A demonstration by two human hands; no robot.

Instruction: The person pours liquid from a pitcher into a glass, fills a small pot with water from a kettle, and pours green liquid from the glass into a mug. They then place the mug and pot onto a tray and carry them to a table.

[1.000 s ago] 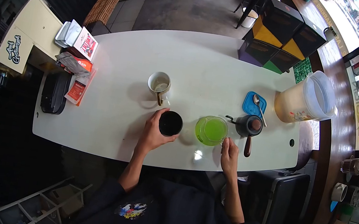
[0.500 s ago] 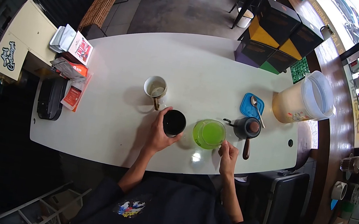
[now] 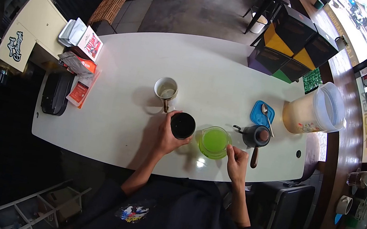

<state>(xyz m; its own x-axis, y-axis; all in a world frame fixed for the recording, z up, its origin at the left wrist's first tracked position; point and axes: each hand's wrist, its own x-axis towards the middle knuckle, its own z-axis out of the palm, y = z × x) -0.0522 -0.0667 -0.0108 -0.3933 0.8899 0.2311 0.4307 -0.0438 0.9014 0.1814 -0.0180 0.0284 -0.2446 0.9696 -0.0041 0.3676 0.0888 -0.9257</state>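
My left hand is wrapped round a black cup, seen from above; its dark inside does not show whether anything is in it. Just to the right is a clear glass jug with bright green liquid. The fingers of my right hand are closed on the jug's handle. A white mug stands beyond my left hand, its handle close to the fingertips. Right of the jug sits a small dark pot with a brown lid knob and a wooden handle.
A spoon lies across a blue lid. Farther right is a large plastic pitcher. Stacked dark boxes occupy the back right. Packets and a card holder stand on the left of the white table.
The whole view has shifted slightly, moving the scene to the right. Both hands keep their holds on the black cup and the jug, with little other visible movement.
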